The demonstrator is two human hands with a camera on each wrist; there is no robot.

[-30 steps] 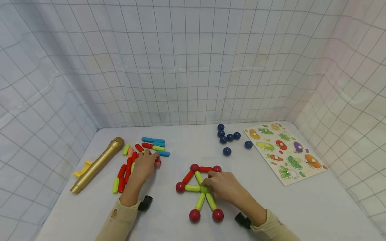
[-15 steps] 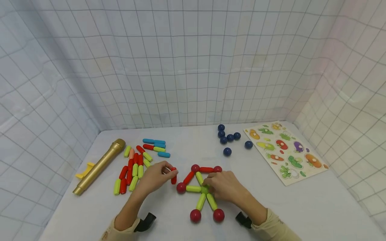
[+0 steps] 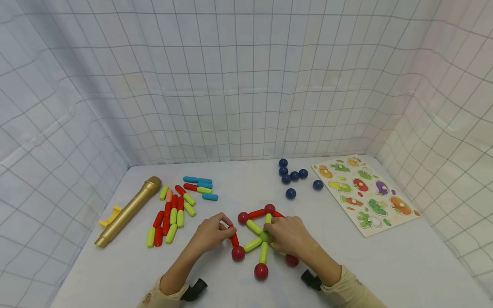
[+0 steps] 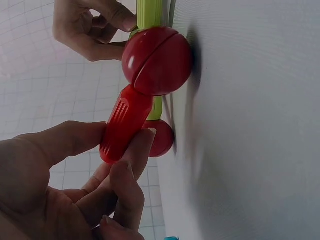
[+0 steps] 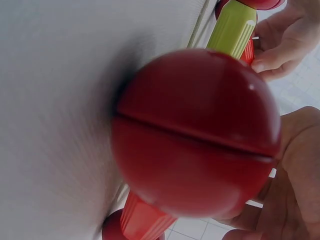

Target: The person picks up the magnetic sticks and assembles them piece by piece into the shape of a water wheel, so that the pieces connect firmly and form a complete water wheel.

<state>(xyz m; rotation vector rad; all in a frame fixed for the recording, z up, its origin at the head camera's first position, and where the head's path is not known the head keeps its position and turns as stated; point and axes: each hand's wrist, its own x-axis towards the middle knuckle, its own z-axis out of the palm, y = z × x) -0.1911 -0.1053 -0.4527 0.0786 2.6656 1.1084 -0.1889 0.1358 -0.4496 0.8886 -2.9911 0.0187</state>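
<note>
pinching a red rod (image 3: 233, 238), the left hand (image 3: 209, 234); right hand (image 3: 289, 235) seemingly grips the figure's green hub (image 3: 264, 235).

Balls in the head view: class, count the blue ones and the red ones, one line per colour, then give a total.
Blue balls: 7
Red balls: 5
Total: 12
</note>
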